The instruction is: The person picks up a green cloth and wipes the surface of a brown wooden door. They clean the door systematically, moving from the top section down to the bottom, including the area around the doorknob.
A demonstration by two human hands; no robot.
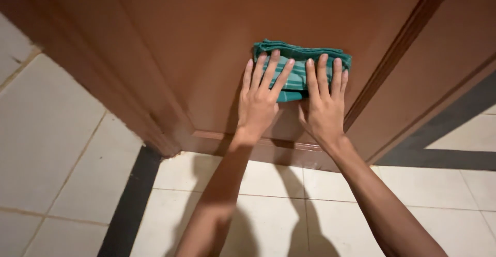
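Green cloth [299,60] on brown door [206,40], under fingertips of both hands, left [257,104], right [323,109]

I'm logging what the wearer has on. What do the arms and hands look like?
Both arms are bare up to the frame edge, no sleeves visible. The left hand and right hand wear no gloves, rings, watch or bracelets. Fingernails are short.

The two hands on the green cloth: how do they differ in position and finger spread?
The left hand lies on the near-left part of the green cloth with its fingers fanned apart; the right hand lies on the right part with its fingers closer together. The left hand's fingertips reach higher up the cloth than the right hand's. Both hands are flat, palms down, pressing the folded cloth against the brown door.
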